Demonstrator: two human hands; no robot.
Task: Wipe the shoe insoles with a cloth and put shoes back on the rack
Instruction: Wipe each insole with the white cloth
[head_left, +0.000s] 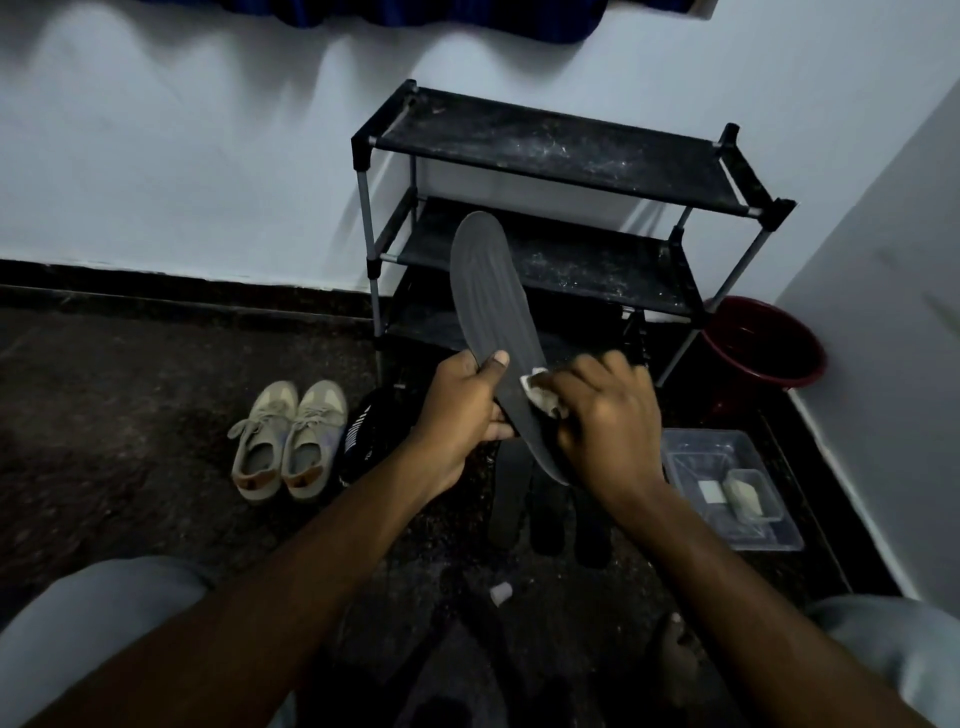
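Head: left hand (457, 410) grips insole (488, 291), right hand (608, 415) cloth (540, 397); shoe (358, 439) lettering blurred.

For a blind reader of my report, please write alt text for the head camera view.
A person's left hand holds up a dark grey insole while the right hand presses a small cloth against it. Behind stands a dusty black shoe rack; beige sneakers, more insoles and a clear plastic tray lie on the dark floor.

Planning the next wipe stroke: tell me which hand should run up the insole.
Right. The right hand holds the cloth against the insole; the left hand grips the insole, likely steadying it.
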